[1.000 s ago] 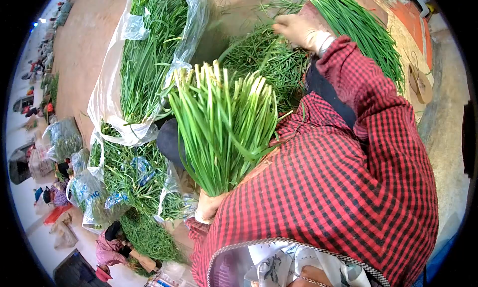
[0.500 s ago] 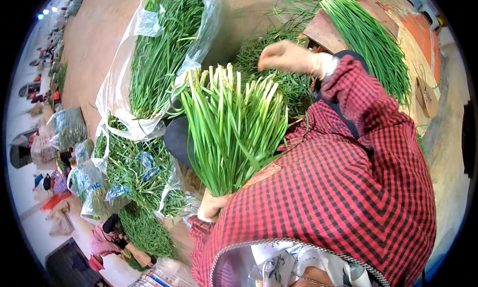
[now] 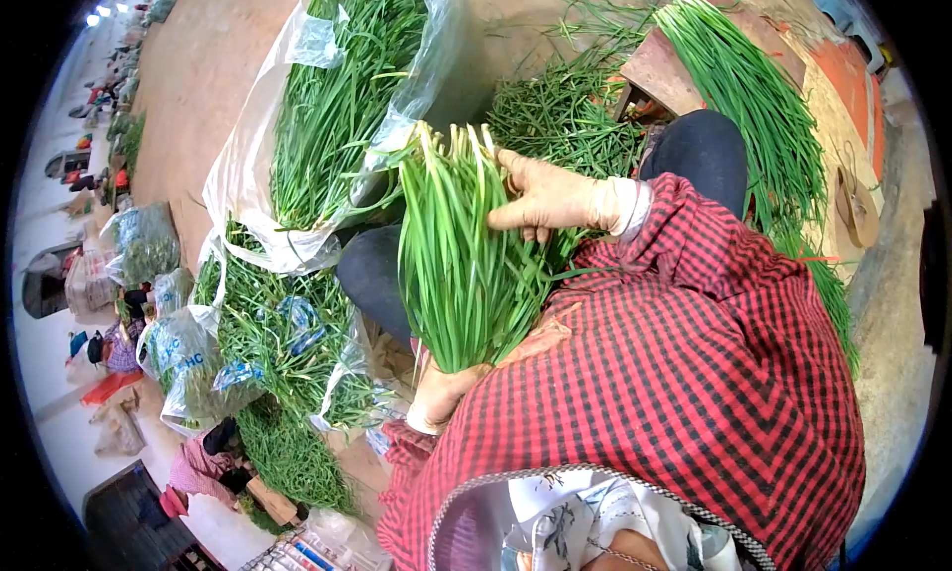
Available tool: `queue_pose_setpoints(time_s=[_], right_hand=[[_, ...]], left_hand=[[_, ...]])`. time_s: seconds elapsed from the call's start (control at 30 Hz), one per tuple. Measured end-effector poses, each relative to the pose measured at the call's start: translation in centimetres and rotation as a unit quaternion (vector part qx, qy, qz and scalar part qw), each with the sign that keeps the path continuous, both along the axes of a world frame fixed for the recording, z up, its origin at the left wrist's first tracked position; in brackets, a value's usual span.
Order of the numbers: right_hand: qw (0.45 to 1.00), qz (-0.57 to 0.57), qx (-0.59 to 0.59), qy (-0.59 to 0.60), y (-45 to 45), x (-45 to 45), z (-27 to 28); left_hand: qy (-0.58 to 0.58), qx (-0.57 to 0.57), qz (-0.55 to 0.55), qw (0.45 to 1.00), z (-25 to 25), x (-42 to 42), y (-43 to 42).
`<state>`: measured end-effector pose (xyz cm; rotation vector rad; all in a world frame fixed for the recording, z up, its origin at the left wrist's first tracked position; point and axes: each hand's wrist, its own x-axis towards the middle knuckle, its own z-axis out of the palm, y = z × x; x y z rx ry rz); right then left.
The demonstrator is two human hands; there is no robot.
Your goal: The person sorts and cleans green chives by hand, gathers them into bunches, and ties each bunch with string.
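A thick bunch of garlic chives (image 3: 451, 264) stands upright over my lap, pale cut ends up. My left hand (image 3: 444, 393) is wrapped around its lower, leafy end. At the upper right side of the bunch, my right hand (image 3: 550, 196) grips stalks, thumb and forefinger against the front. The tips of some right fingers are curled under or hidden. Both hands wear pale gloves.
An open plastic bag of chives (image 3: 347, 115) stands ahead to the left. Loose leaves (image 3: 565, 115) lie in a heap ahead. Trimmed chives (image 3: 744, 95) rest on a low wooden stool (image 3: 659, 70) at right. Another person (image 3: 203, 462) sits far left.
My right hand has come down and left onto the upper bunch, from above its right side. The bunch looks narrower, and some stalks on its right have shifted.
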<state>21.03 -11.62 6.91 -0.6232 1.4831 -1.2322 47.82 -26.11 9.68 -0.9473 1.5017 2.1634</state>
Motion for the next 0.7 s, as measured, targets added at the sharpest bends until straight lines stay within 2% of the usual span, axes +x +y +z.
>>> queue_pose_setpoints(time_s=[0.07,0.13,0.2,0.27,0.33,0.37,0.4,0.43,0.47,0.53,0.6,0.67,0.7], right_hand=[[0.998,-0.023,0.004,-0.05,0.3,-0.7,-1.4],[0.995,-0.09,-0.02,0.035,0.9,-2.1,-2.2],[0.988,-0.109,0.009,0.113,2.0,-5.1,-0.8],[0.965,-0.223,-0.053,0.127,3.3,-8.9,-2.0],[0.94,-0.316,-0.036,0.127,4.2,-10.5,-0.7],[0.943,-0.272,-0.002,0.191,4.2,-10.1,1.6],[0.942,-0.274,0.0,0.191,3.5,-8.7,1.9],[0.93,-0.162,-0.039,0.327,2.5,-7.1,2.2],[0.887,-0.045,-0.075,0.454,1.6,-5.7,2.6],[0.842,0.149,0.13,0.503,0.5,-3.6,5.1],[0.83,0.15,0.147,0.517,0.0,-3.4,3.6],[0.829,0.176,0.215,0.486,-0.4,-3.6,2.3],[0.838,0.135,0.194,0.491,-0.4,-3.2,1.9]], left_hand=[[-0.006,-0.015,-0.004,1.0,0.1,0.1,0.0],[0.007,0.028,0.009,1.0,-0.1,0.3,-0.1],[0.01,0.063,0.015,0.998,-0.4,0.4,0.0],[0.014,0.098,0.022,0.995,-0.2,0.2,0.3],[0.015,-0.01,-0.003,1.0,0.8,-0.3,0.5],[0.016,-0.01,-0.005,1.0,0.2,-0.3,0.3],[0.025,-0.021,-0.03,0.999,-0.6,-0.1,0.0],[0.033,-0.032,-0.056,0.997,-1.1,0.0,-0.1],[0.033,-0.032,-0.06,0.997,-1.2,-0.2,0.0],[0.032,-0.079,-0.072,0.994,-1.2,-0.5,0.3],[0.035,-0.105,-0.085,0.99,-1.0,-0.7,0.5],[0.044,-0.121,-0.101,0.987,-0.8,-0.8,0.5],[0.048,-0.126,-0.108,0.985,-0.8,-0.8,0.6]])
